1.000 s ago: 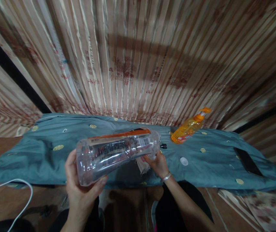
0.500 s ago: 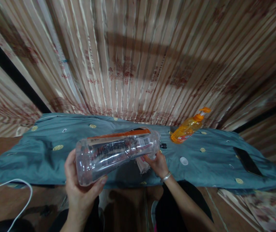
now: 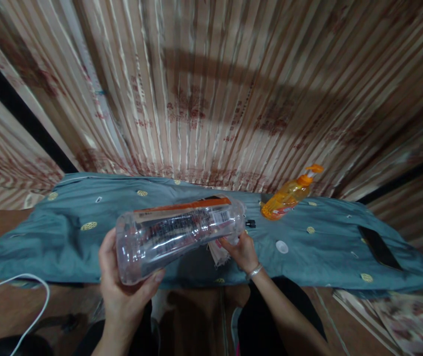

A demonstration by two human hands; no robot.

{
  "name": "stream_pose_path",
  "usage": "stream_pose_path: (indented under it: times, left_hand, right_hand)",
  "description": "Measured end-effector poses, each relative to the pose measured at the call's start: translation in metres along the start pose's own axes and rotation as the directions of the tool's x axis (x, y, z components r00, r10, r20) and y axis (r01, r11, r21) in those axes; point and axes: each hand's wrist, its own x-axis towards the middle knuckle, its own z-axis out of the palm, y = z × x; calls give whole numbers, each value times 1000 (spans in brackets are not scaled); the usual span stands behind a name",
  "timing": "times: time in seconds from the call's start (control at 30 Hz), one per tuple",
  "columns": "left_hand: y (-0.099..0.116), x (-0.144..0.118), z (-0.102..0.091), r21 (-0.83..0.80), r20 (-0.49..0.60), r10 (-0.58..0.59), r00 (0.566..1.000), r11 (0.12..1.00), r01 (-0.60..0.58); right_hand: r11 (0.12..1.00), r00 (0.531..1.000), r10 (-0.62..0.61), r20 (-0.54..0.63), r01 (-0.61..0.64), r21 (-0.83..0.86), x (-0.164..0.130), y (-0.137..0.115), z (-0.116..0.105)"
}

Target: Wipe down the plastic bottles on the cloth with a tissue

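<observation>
A person holds a clear plastic bottle (image 3: pixel 181 238) nearly sideways above a cloth-covered tabletop (image 3: pixel 332 257), the left hand (image 3: pixel 122 291) gripping its nine o'clock end and the right hand (image 3: pixel 244 253) closed at its three o'clock end. From there, an orange pump bottle (image 3: pixel 285 200) stands toward two o'clock; a white disc (image 3: pixel 282 247) and a dark phone (image 3: pixel 380 248) lie toward three.

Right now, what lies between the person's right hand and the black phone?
In the head view, a small white disc lies on the teal cloth between the right hand and the black phone.
</observation>
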Motion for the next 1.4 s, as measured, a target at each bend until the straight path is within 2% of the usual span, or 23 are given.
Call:
stream_pose_path:
  times: [0.37, 0.63, 0.9, 1.4]
  left_hand:
    - [0, 0, 0, 5, -3, 8, 1000, 1000, -8]
    - [-9, 5, -9, 24, 31, 29, 999, 999, -30]
    - [-5, 1, -3, 17, 13, 26, 1000, 999, -27]
    - [-6, 0, -3, 21, 15, 31, 999, 999, -31]
  right_hand:
    - [1000, 999, -30, -43, 29, -12, 0, -6, 0]
    - [1000, 1000, -23, -10, 23, -20, 0, -4, -2]
    - [999, 1000, -20, -23, 20, -31, 1, -12, -4]
    - [999, 999, -42, -4, 42, -14, 0, 3, 1]
